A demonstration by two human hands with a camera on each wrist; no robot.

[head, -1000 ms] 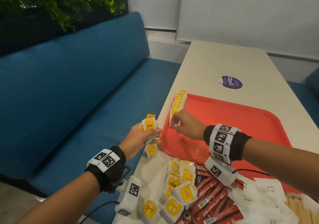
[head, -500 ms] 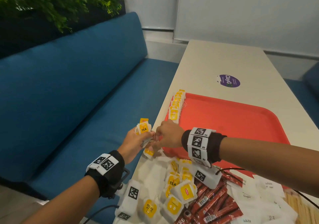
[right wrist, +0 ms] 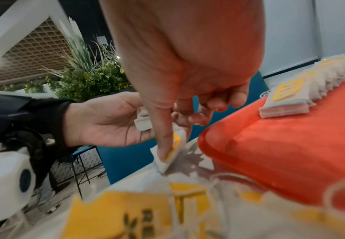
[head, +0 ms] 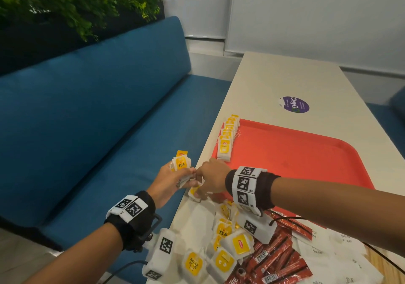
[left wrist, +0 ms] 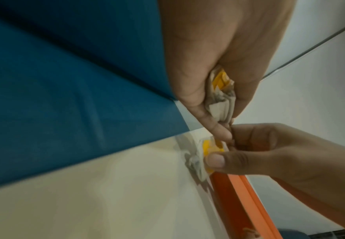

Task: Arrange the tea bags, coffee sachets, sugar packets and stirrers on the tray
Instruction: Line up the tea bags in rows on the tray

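My left hand (head: 186,175) hovers just off the table's left edge and grips a bundle of yellow-tagged tea bags (head: 181,165), which the left wrist view shows squeezed between thumb and fingers (left wrist: 221,93). Right beside it, my right hand (head: 200,187) pinches a single tea bag (right wrist: 171,150) that touches the table by the near left corner of the red tray (head: 295,152). A neat row of tea bags (head: 228,139) lies along the tray's left rim. Loose tea bags (head: 221,251), red coffee sachets (head: 276,261) and white sugar packets (head: 328,255) lie heaped at the near end.
A blue sofa (head: 87,119) runs along the table's left side. Wooden stirrers (head: 381,259) show at the bottom right. A purple sticker (head: 294,104) sits on the table beyond the tray. Cables trail from both wrist cameras.
My right hand has left the row on the tray, come back to my left hand and taken hold of a tea bag by the tray's corner. The left hand has barely moved.
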